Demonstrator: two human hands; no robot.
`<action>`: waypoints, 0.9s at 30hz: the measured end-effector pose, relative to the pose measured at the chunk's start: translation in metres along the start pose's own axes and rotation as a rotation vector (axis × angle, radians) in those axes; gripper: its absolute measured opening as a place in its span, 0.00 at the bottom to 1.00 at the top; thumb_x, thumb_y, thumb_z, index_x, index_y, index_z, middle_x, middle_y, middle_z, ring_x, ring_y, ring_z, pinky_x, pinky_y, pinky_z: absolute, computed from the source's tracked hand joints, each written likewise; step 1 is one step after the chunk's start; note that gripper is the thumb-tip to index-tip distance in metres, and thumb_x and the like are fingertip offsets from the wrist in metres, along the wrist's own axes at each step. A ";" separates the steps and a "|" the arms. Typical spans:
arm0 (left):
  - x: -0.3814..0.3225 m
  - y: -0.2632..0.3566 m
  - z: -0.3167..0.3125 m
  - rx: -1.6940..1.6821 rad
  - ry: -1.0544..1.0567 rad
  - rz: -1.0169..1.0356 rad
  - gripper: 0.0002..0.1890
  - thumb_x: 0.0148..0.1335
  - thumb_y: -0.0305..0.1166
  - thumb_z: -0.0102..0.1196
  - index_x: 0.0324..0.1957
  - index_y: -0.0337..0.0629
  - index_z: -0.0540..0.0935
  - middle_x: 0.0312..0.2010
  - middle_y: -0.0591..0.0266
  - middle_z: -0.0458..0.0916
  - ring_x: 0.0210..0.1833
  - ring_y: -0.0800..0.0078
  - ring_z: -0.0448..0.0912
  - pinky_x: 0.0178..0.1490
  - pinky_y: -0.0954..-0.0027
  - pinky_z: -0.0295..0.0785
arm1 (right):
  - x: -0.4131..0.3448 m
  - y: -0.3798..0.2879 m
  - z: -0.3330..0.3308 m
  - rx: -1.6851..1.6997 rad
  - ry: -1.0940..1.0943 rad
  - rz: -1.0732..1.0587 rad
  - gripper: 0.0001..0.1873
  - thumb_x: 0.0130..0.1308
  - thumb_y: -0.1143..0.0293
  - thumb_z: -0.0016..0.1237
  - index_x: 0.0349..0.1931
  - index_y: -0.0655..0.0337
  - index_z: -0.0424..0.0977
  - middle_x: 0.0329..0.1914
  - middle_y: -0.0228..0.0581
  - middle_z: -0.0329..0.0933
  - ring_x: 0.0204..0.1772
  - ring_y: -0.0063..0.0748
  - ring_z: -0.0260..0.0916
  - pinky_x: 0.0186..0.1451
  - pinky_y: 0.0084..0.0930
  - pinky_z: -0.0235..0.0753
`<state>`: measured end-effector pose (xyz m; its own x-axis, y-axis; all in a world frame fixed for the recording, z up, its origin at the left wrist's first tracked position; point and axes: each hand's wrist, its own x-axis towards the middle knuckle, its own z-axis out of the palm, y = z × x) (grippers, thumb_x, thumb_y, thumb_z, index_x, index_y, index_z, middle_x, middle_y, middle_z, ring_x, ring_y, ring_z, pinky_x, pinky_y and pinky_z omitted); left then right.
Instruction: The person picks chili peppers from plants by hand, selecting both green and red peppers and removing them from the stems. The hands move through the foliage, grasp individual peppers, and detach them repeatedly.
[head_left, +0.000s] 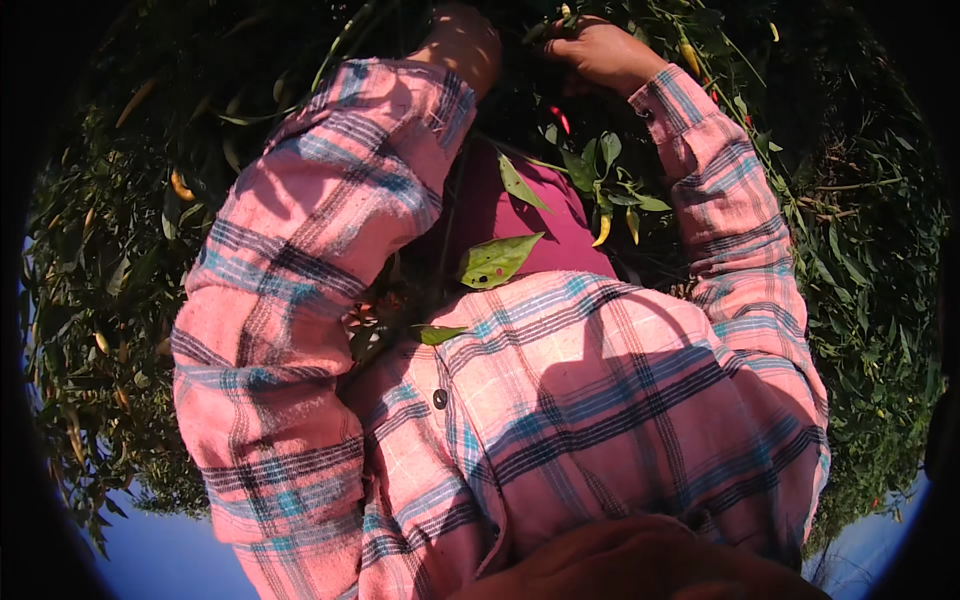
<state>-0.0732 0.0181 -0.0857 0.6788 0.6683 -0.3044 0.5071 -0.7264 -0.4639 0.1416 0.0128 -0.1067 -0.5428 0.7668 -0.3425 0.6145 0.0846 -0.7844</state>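
Observation:
My left hand (461, 46) reaches into the shaded pepper plants at the top of the head view. Its back and wrist show, but its fingers are hidden in the dark. To the right, my right hand (606, 54) has its thumb and fingers curled around a leafy pepper sprig (566, 22), with a small pale pepper at the fingertips. A red chili pepper (559, 119) hangs below this hand. Lower down, a yellow pepper (602, 229) and a smaller one hang from a leafy stem. An orange-yellow pepper (689, 58) is beside my right wrist.
Dense pepper plants (862, 262) surround both arms, with an orange pepper (181, 186) at left. A leaf with holes (495, 260) lies over dark pink cloth (544, 217) in front of my plaid shirt (570, 390). Another leaf (441, 334) touches the shirt.

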 end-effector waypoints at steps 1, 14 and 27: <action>-0.004 -0.002 0.002 -0.114 -0.097 -0.035 0.12 0.60 0.31 0.51 0.45 0.42 0.81 0.32 0.54 0.84 0.34 0.62 0.84 0.32 0.58 0.78 | -0.012 -0.005 0.002 0.685 0.091 0.263 0.10 0.72 0.69 0.42 0.33 0.65 0.71 0.21 0.36 0.72 0.28 0.29 0.78 0.27 0.23 0.76; -0.025 -0.007 -0.011 0.032 0.047 0.036 0.14 0.64 0.29 0.50 0.51 0.46 0.79 0.34 0.59 0.85 0.38 0.62 0.84 0.35 0.61 0.79 | -0.027 -0.009 0.090 -0.146 0.075 0.067 0.16 0.54 0.66 0.58 0.20 0.71 0.72 0.22 0.59 0.73 0.30 0.61 0.74 0.35 0.43 0.75; 0.003 0.003 -0.062 -0.188 -0.242 -0.026 0.19 0.63 0.30 0.47 0.57 0.44 0.77 0.29 0.61 0.86 0.31 0.63 0.85 0.27 0.59 0.76 | -0.039 0.007 0.021 0.051 0.156 -0.036 0.18 0.64 0.61 0.45 0.31 0.70 0.78 0.19 0.50 0.75 0.24 0.43 0.75 0.32 0.36 0.75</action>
<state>-0.0365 0.0082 -0.0364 0.5290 0.6898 -0.4943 0.6274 -0.7101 -0.3195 0.1550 -0.0302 -0.1095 -0.4657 0.8538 -0.2326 0.5647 0.0844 -0.8210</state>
